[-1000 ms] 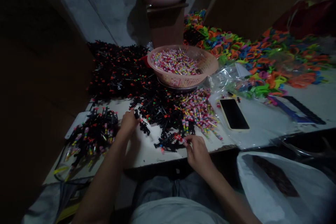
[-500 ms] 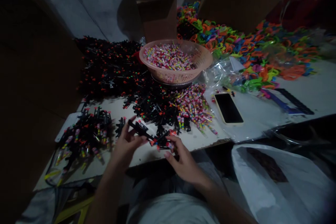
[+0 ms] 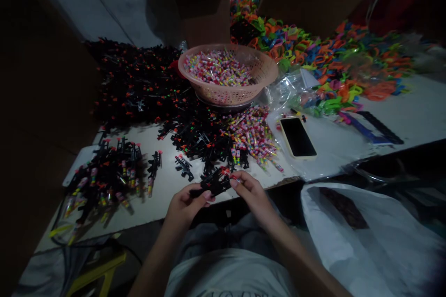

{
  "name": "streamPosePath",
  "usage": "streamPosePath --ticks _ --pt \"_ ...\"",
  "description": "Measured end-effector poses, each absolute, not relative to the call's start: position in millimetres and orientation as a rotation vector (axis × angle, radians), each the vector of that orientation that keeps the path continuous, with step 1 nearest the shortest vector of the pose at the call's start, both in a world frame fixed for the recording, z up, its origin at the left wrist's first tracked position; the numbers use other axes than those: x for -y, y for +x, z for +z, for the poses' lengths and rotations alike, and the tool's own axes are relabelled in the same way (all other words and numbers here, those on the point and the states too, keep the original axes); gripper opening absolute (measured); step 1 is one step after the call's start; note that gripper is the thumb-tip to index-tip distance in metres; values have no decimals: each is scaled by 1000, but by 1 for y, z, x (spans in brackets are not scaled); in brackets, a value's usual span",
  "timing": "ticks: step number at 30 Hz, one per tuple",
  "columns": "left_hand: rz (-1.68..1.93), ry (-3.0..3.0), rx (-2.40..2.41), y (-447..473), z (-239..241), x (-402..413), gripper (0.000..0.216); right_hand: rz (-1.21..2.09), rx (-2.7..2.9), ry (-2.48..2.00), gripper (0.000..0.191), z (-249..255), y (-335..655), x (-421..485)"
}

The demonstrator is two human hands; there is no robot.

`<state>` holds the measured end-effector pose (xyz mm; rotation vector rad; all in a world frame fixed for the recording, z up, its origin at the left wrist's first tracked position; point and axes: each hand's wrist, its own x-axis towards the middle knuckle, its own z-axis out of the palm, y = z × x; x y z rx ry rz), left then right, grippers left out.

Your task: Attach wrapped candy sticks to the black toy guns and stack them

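Pale shirt (image 3: 226, 271), dark lettering (image 3: 235, 293), dark trousers (image 3: 244, 236)

Dark lettering (image 3: 233, 293) on the shirt (image 3: 225, 271) is cut off by the bottom edge, too partial to read; no other text is legible.

The toy gun (image 3: 220, 187) is black, the basket (image 3: 228, 95) peach-pink, the phone (image 3: 298, 138) black with cream edges.

Black toy gun (image 3: 219, 188) in my left hand (image 3: 186, 204), at the desk's (image 3: 134, 213) near edge; my right hand (image 3: 251, 193) at its right end. Left, mixed pile (image 3: 108, 162). Far, pink basket (image 3: 226, 94) of small tubes (image 3: 218, 68). Right, phone (image 3: 298, 138); beyond, bright plastic pieces (image 3: 320, 60).
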<state>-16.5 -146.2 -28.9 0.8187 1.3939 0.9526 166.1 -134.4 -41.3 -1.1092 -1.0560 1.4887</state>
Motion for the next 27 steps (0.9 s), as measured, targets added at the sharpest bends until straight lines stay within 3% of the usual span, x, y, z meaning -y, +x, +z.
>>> streamPosePath --ticks 7,11,15,21,27 --pt "579 701 -1033 -18 -26 155 60 1569 1205 -997 32 -32 173 132" --pt "471 635 -808 -20 -31 161 49 1479 1346 -1009 34 -36 180 128" --pt "678 519 -845 -18 -39 158 51 1308 1296 -1115 34 -47 177 131" --pt "1103 206 -977 -8 -52 150 24 1284 1451 -1140 21 -49 160 154" --pt "1182 138 -945 4 -40 149 41 1210 1553 -1127 11 -50 150 164"
